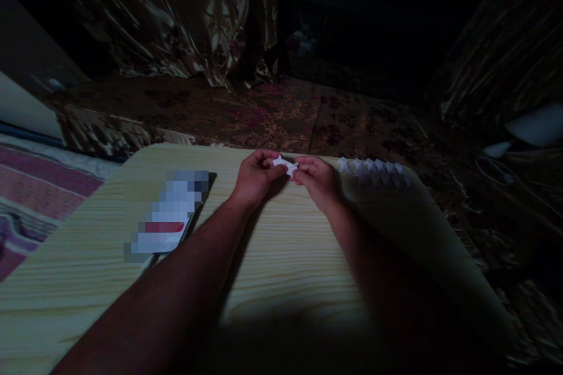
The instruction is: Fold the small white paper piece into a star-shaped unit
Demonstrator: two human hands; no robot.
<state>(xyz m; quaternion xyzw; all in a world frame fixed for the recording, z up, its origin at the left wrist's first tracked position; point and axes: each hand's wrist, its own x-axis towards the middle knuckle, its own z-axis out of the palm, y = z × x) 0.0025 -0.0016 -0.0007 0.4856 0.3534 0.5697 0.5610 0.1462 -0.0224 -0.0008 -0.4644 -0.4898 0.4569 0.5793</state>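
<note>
The head view shows two hands meeting over the far side of the counter (285, 258). The left hand (257, 176) pinches one end of a small white paper piece (281, 162) with thumb and fingers, and the right hand (315, 180) pinches the other end. The paper piece sits between them, left of the rows of small white stars (372, 166). To do this well, the grip should be soft, I think, so the paper does not bend or get squashed. Small, slow pushes seem best, with one hand holding firm while the other works. The left arm (189, 258) reaches in from the near left and the right arm (358, 240) from the near right. I cannot tell if the hands touch the counter.
</note>
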